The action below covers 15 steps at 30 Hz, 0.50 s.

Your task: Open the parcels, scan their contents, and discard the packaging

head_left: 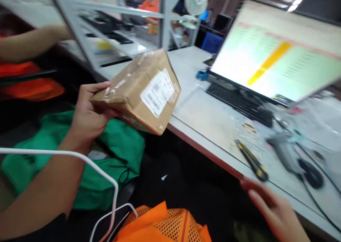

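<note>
My left hand (90, 110) grips one end of a brown cardboard box (133, 89), thumb and fingers wrapped round its edge. The box hangs tilted in the air by the desk edge, with clear tape and a white printed label (157, 92) showing. My right hand (277, 210) is at the front edge of the desk, holding nothing, with thumb and fingers apart. Close to it on the desk lies a yellow and black utility knife (252, 160). Farther right is a grey handheld scanner (286, 155) with a cable.
A monitor (277, 54) and black keyboard (237, 102) stand on the white desk (205, 117). Below my left arm lies a green sack (122, 146). A white cable (106, 174) crosses in front of me. A metal frame (82, 39) rises behind; a co-worker's arm (32, 43) is at left.
</note>
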Each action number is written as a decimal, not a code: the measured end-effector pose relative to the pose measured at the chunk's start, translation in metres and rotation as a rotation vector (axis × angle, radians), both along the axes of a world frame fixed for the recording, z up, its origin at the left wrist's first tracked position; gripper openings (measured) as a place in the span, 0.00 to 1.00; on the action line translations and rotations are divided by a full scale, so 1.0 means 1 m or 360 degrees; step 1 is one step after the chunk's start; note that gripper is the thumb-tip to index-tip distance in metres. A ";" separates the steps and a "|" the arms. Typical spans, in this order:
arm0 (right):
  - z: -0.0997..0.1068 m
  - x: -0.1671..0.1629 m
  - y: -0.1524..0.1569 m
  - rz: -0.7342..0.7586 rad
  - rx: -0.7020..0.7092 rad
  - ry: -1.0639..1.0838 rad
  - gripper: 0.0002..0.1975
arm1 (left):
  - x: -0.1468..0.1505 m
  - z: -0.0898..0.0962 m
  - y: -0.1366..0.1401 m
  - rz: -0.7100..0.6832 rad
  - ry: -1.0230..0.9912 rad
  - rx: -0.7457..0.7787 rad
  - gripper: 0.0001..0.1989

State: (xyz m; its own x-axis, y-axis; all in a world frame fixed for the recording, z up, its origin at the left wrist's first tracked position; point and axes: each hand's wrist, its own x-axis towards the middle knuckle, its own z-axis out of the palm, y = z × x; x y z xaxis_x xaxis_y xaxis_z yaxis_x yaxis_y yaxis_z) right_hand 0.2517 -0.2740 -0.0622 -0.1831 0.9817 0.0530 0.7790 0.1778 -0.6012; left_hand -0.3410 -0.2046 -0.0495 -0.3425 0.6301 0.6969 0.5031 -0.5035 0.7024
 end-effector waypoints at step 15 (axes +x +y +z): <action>0.029 0.077 0.179 -0.1229 -0.0154 -0.0746 0.35 | 0.211 0.022 0.192 -0.1508 -0.0241 -0.0814 0.55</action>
